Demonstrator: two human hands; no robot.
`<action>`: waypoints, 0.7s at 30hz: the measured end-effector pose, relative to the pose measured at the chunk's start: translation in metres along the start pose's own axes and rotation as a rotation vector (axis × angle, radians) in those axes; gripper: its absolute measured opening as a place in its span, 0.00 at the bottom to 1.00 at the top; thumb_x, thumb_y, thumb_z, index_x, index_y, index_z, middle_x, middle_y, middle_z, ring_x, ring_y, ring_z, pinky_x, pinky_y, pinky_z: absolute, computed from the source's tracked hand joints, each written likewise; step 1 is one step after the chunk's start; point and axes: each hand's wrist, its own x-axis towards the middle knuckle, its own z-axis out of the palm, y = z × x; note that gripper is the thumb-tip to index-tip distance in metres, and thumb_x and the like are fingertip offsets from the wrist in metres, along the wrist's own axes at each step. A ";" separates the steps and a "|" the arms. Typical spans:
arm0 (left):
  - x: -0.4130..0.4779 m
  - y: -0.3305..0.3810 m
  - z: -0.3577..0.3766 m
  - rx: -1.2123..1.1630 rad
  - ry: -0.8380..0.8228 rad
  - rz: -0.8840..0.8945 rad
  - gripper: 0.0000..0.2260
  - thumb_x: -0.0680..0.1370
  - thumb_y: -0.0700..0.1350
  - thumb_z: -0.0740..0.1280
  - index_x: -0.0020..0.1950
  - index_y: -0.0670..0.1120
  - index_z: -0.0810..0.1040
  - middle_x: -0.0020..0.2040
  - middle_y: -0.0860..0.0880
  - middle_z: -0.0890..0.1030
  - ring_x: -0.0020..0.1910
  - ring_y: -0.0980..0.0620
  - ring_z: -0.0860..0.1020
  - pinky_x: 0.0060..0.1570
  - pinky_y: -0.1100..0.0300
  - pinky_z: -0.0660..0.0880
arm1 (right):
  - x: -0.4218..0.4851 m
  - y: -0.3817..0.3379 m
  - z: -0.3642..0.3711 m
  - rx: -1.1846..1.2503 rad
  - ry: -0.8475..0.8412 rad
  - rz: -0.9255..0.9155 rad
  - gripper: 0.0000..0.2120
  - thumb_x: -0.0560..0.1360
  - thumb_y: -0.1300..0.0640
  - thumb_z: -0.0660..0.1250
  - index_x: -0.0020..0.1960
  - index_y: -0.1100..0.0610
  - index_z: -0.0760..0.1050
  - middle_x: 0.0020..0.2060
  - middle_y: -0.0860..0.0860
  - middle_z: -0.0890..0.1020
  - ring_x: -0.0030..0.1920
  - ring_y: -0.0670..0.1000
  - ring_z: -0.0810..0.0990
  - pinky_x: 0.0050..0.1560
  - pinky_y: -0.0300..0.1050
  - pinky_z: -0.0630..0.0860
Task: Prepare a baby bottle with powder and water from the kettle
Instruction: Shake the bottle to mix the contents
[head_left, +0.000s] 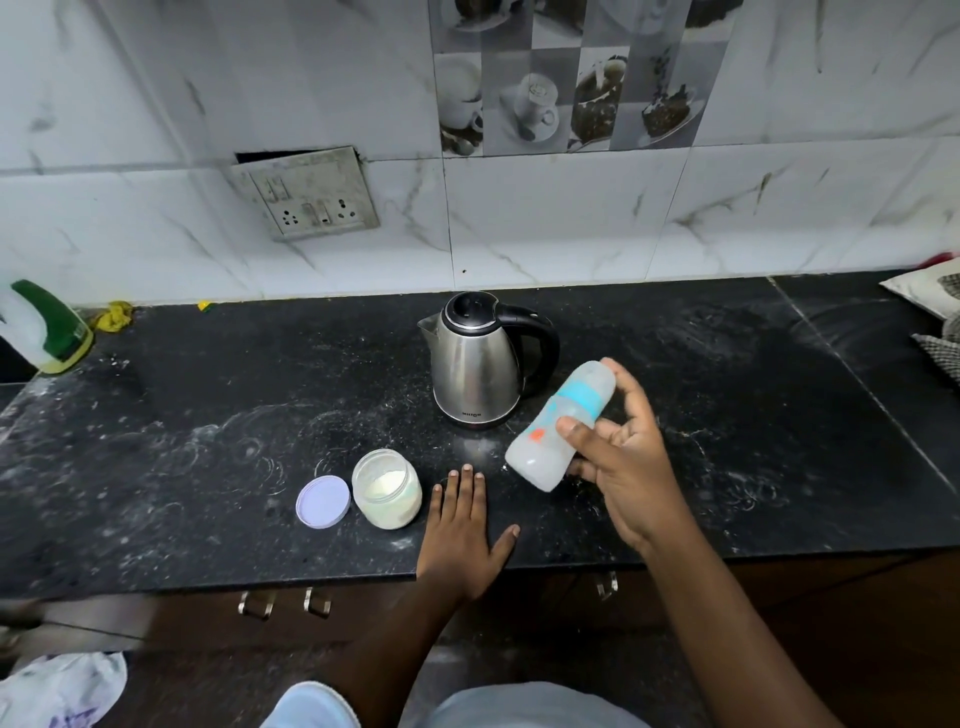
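Note:
My right hand (626, 457) grips a translucent baby bottle (561, 423) with a blue collar and cap. The bottle is tilted in the air, cap end up and to the right, just right of the steel kettle (478, 364). The kettle stands upright with its black lid closed and handle to the right. My left hand (462, 525) lies flat on the black counter (208, 467), fingers spread, holding nothing. Just left of it stands an open jar of white powder (387, 488). The jar's lilac lid (323, 501) lies flat beside it.
A white and green bottle (44, 327) leans at the counter's far left, near a yellow cloth (115, 315). A wall socket plate (311, 195) hangs loose behind. Folded cloths (930, 296) lie at the right edge. Drawer handles (285, 603) sit below the counter edge.

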 end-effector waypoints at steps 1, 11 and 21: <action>0.000 0.000 0.000 0.001 0.001 0.003 0.44 0.80 0.73 0.37 0.86 0.43 0.41 0.86 0.43 0.41 0.85 0.44 0.37 0.82 0.45 0.36 | 0.002 -0.002 -0.001 0.035 0.045 -0.018 0.38 0.75 0.64 0.74 0.78 0.44 0.63 0.56 0.58 0.87 0.59 0.59 0.86 0.51 0.59 0.84; 0.001 0.000 0.001 0.007 0.002 0.003 0.43 0.82 0.71 0.44 0.86 0.42 0.43 0.86 0.42 0.42 0.85 0.43 0.39 0.82 0.44 0.37 | -0.002 0.001 0.001 0.006 0.013 0.013 0.38 0.75 0.66 0.73 0.77 0.44 0.63 0.56 0.58 0.87 0.58 0.59 0.86 0.52 0.61 0.84; 0.002 -0.001 0.005 -0.017 0.038 0.009 0.44 0.81 0.72 0.40 0.86 0.41 0.48 0.86 0.41 0.47 0.86 0.42 0.43 0.81 0.44 0.38 | 0.001 0.001 -0.006 -0.016 -0.019 0.025 0.38 0.73 0.62 0.75 0.77 0.43 0.64 0.56 0.59 0.86 0.58 0.59 0.86 0.50 0.58 0.84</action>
